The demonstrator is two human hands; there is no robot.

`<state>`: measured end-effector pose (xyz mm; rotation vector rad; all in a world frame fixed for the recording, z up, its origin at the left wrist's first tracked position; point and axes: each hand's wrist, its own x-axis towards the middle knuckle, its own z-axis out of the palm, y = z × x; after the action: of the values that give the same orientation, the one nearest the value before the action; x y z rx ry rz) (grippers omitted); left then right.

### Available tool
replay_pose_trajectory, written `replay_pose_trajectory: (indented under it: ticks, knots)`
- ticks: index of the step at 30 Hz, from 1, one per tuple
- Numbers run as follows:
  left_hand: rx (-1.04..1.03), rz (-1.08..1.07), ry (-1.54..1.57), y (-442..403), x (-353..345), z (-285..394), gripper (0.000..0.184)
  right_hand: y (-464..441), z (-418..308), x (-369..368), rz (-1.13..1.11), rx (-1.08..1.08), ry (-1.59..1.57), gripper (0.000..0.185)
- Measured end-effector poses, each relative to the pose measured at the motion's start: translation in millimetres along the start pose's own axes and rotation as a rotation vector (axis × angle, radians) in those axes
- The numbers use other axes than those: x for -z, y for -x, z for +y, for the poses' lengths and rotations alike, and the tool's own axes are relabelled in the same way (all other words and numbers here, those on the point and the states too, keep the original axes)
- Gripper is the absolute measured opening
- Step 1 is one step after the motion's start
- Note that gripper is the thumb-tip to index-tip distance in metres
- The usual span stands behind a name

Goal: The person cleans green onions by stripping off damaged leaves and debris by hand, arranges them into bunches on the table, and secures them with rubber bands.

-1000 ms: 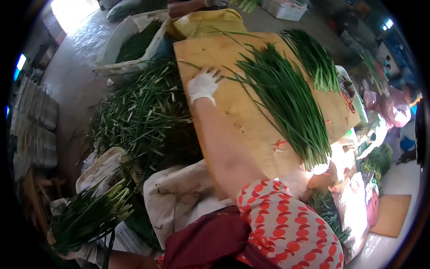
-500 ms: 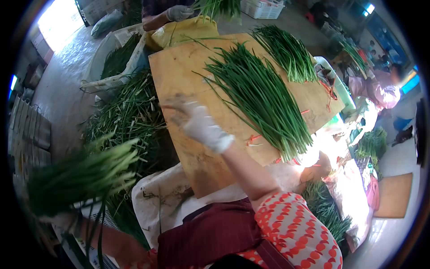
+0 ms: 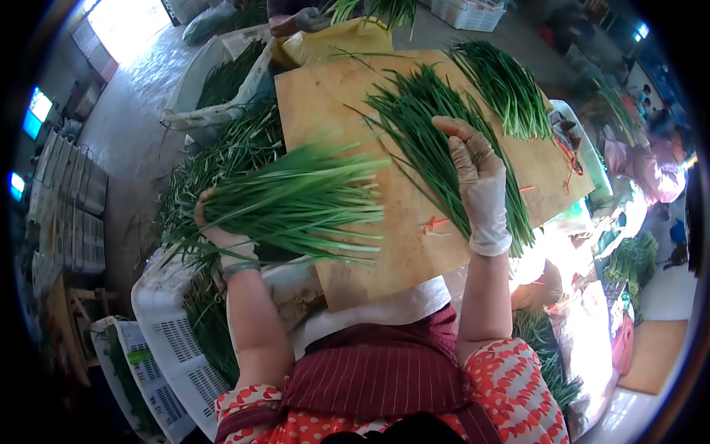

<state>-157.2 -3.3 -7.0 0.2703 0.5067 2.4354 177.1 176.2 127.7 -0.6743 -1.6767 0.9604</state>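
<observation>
My gloved left hand (image 3: pixel 226 238) is closed round a bunch of garlic chives (image 3: pixel 296 200), held over the left part of the wooden board (image 3: pixel 310 96). The pale cut ends point right, toward the board's middle. My gloved right hand (image 3: pixel 479 166) is raised over a larger pile of garlic chives (image 3: pixel 421 140) on the board. Its fingers are bent, with the thumb apart from them, and nothing shows in its grip. A second bunch of chives (image 3: pixel 510 92) lies at the board's far right. Red ties (image 3: pixel 435 224) lie beside the pile.
Loose leaf scraps (image 3: pixel 214 170) heap up left of the board. White crates (image 3: pixel 170 325) stand at lower left, and a lined basket (image 3: pixel 177 118) of greens at upper left. Across the board, a co-worker's gloved hand (image 3: pixel 312 20) is near more chives. Another person (image 3: pixel 651 166) is at right.
My left hand has swung the bunch up and right, from low left to over the board. My right hand has moved right, from the bare board to above the pile. The view has shifted slightly.
</observation>
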Motion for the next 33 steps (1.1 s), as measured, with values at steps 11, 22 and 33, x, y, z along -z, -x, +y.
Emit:
replay_pose_trajectory:
  ticks: [11,22,33]
  knots:
    - [-0.021,-0.169,0.141,-5,26,0,0.017,-71,75,-136,-0.727,0.071,0.397,0.034]
    - [0.026,-0.106,0.109,-3,29,9,0.014,-44,147,-152,-0.762,-0.093,0.437,0.055]
    - [-0.045,-0.032,0.016,12,30,9,0.015,-73,139,-241,-0.867,-0.059,0.044,0.051]
